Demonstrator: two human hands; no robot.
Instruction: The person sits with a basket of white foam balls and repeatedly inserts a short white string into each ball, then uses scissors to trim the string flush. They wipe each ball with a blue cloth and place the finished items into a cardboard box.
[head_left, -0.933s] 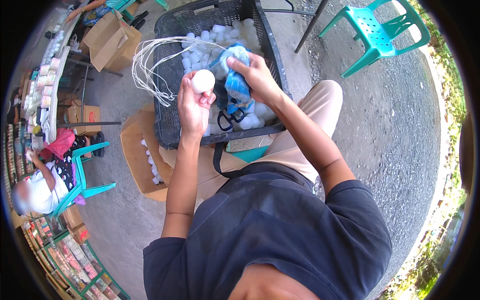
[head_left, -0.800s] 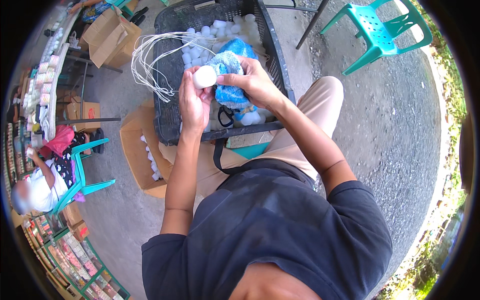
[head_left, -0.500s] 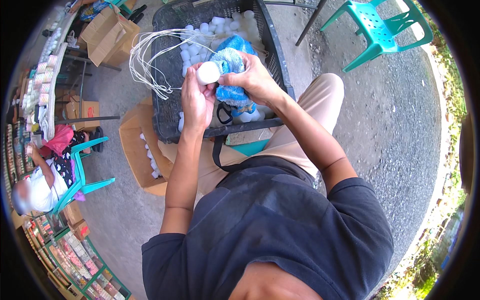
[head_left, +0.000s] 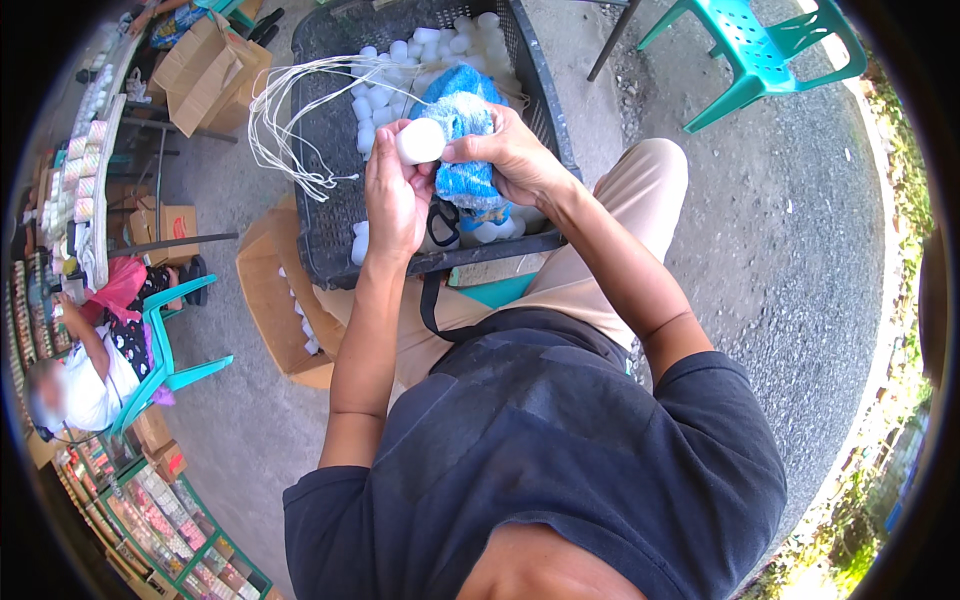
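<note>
Grip of the left hand (head_left: 397,200) is closed on a white cylinder (head_left: 421,142), fingers curled behind and under it, with its pale round end facing up, in the upper middle of the frame. The right hand (head_left: 515,160) grasps a bunched, fuzzy blue-and-white cloth (head_left: 465,182) just right of the cylinder, its thumb reaching to the cylinder's right side; whether the tip presses on it I cannot tell.

Both hands are over a black plastic crate (head_left: 325,235) at the top centre. Many small white pieces (head_left: 430,45) are heaped inside it, and a dark looped handle (head_left: 441,222) shows below the cloth. Loose white strings (head_left: 268,115) spread over the crate's left edge.

Left of centre, below the crate, an open cardboard box (head_left: 265,300) holds a few more white pieces (head_left: 309,335). A green plastic chair (head_left: 765,60) stands in the upper right. At the left edge, another person (head_left: 105,385) sits on a green chair (head_left: 157,345) near a tabletop (head_left: 103,200) lined with wrapped rolls (head_left: 85,185); a display case (head_left: 165,520) fills the lower left.
</note>
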